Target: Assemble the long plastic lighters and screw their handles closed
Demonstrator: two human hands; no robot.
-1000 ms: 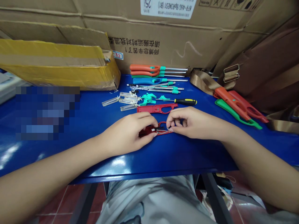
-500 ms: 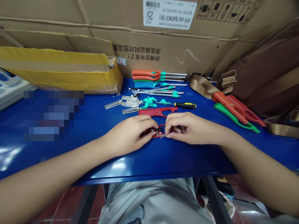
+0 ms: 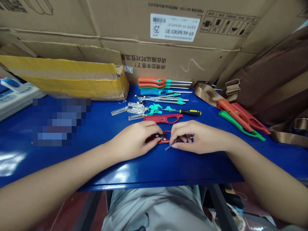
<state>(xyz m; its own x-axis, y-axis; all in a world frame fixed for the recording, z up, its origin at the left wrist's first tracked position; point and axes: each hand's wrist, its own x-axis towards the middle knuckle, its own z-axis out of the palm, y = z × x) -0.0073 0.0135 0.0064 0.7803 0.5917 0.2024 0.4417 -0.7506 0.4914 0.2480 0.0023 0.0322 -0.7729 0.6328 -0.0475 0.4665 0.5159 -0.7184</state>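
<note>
- Red shell (image 3: 165, 137) lies flat at the centre of the frame on the blue table (image 3: 101, 128), caught between both hands.
- Left hand (image 3: 134, 139) is closed, thumb and fingertips pinching the shell's left end.
- Right hand (image 3: 194, 138) is closed too, pinching the right end; a thin metal pin (image 3: 168, 147) pokes out under its fingertips.
- Just behind lie a second red shell (image 3: 163, 118) and a screwdriver (image 3: 190, 112).

Upside-down "25" on white label (image 3: 175, 27) of cardboard box (image 3: 216, 64); "32" on small sticker (image 3: 128, 69)
</note>
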